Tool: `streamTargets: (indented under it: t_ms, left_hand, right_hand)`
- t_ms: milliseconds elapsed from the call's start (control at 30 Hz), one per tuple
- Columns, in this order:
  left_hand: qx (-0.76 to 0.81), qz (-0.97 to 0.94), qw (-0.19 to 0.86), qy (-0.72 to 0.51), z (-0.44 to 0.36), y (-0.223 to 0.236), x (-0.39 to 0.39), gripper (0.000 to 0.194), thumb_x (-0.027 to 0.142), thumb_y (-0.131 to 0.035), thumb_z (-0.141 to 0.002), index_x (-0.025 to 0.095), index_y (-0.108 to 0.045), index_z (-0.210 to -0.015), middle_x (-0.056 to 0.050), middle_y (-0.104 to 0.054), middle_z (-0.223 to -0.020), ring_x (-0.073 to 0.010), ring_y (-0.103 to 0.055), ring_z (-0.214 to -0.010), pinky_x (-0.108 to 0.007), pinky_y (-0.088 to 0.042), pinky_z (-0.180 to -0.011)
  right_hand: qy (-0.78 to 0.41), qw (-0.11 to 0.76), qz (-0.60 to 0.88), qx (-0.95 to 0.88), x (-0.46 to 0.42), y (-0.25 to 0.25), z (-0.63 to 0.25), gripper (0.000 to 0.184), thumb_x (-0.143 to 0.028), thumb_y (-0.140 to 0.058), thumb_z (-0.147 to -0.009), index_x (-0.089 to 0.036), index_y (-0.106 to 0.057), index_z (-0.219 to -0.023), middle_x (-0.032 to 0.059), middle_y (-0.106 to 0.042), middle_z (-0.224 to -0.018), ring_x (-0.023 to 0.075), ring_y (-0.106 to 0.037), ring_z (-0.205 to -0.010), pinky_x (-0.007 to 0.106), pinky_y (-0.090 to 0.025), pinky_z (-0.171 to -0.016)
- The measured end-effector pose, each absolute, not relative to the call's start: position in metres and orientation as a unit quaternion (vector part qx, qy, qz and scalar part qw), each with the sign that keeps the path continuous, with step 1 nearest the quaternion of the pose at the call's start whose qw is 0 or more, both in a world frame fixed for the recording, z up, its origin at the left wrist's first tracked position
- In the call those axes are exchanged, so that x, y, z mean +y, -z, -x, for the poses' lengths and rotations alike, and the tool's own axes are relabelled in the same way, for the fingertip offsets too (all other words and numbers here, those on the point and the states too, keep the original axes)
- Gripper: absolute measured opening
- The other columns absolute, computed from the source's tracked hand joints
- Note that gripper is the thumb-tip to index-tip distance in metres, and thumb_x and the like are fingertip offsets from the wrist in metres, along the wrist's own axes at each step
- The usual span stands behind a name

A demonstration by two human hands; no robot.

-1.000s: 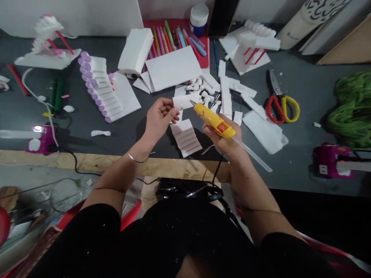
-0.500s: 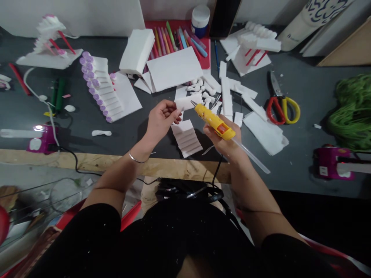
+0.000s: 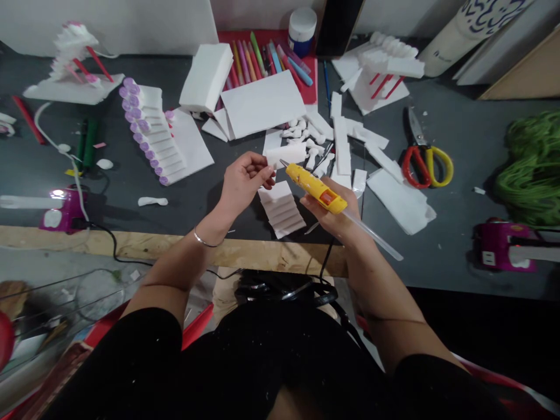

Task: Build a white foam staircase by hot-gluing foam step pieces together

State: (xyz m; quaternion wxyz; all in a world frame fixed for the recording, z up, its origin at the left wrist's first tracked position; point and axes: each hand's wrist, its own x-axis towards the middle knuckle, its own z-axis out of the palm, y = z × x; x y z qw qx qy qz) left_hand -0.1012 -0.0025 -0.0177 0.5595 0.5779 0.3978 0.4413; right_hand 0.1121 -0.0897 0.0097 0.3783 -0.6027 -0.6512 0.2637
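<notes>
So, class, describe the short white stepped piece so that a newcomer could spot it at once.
At the dark table, find the yellow glue gun in the right hand. The short stepped piece lies just left of that hand, near the wooden front edge. Its white steps are plain, unlike the longer staircase further left, which is edged with purple discs.

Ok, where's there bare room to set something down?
Widest is between the scissors and green string, with only a small scrap there. A smaller patch lies between the white stick and your left hand. It's crowded around the yellow glue gun, with white strips and pens beyond.
</notes>
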Motion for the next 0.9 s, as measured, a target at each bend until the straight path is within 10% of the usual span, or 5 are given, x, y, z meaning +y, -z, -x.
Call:
streamTargets:
  t_ms: [733, 900]
  left_hand:
    - [0.587, -0.655, 0.352, -0.322, 0.144, 0.027, 0.025, 0.043, 0.047, -0.075, -0.089, 0.025, -0.055, -0.12, 0.0, -0.07, -0.083, -0.0144, -0.064, -0.066, -0.027, -0.051, -0.06]
    - [0.611, -0.74, 0.227, -0.165, 0.141, -0.003, -0.015, 0.025, 0.046, -0.07, -0.096, 0.022, -0.066, -0.09, -0.004, -0.068, -0.093, -0.0184, -0.063, -0.083, -0.031, -0.043, -0.067]
  right_hand:
    - [-0.324, 0.32, 0.634, -0.625, -0.09, -0.014, -0.121, 0.046, -0.065, -0.066, -0.086, -0.028, -0.041, -0.071, -0.003, -0.051, -0.062, 0.0142, -0.044, -0.056, 0.033, -0.037, -0.057]
    - [-0.322, 0.301, 0.638, -0.631, -0.09, -0.013, -0.123, 0.05, -0.07, -0.063, -0.086, -0.028, -0.041, -0.071, -0.0021, -0.05, -0.061, 0.0154, -0.046, -0.055, 0.034, -0.036, -0.056]
